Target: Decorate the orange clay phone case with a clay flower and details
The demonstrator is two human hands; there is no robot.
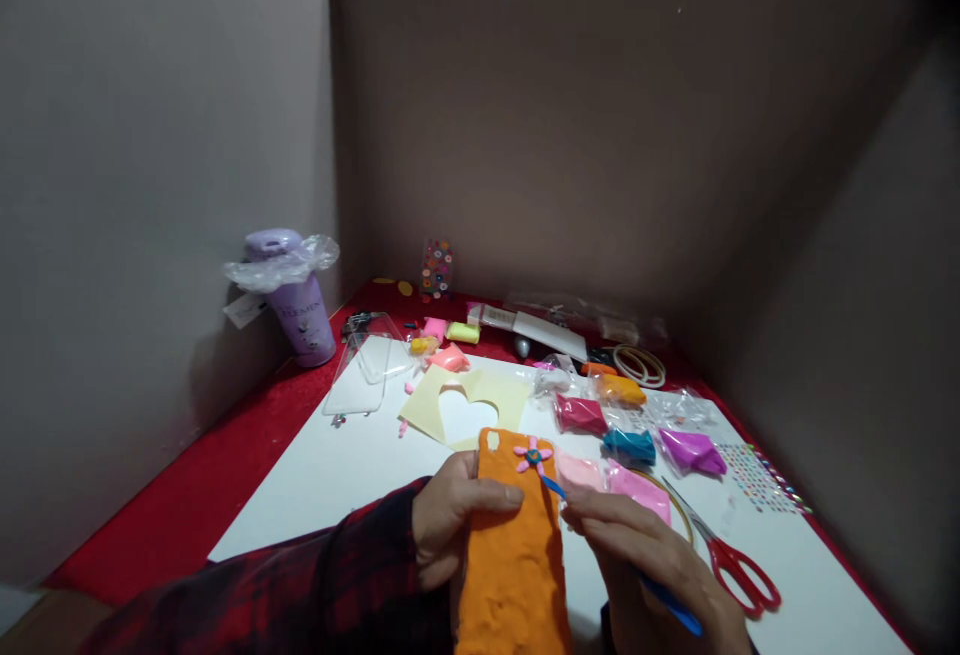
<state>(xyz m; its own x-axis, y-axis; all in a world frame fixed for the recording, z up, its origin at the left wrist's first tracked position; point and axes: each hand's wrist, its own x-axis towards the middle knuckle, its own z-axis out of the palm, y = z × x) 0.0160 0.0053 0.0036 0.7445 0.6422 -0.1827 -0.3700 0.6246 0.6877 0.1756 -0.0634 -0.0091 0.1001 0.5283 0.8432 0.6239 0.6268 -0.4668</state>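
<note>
An orange clay-covered phone case (pixel 514 555) is held upright in my left hand (pixel 457 510), the thumb lying across its face and the fingers behind it. Near its top, beside the camera cutout, sits a pink clay flower (pixel 533 456) with a blue-green centre. My right hand (pixel 652 545) is closed round a blue clay modelling tool (pixel 553 486). The tool's tip is at the flower's lower petal; whether it touches I cannot tell. Its other end shows below my fingers.
Bagged clay such as a teal pack (pixel 630 447) lies right of the case. Red-handled scissors (pixel 742 575) and a gem sticker sheet (pixel 761 478) are farther right. A yellow sheet with a heart cutout (pixel 431 413), clear cases (pixel 358 390) and a purple cup (pixel 304 320) stand or lie leftward.
</note>
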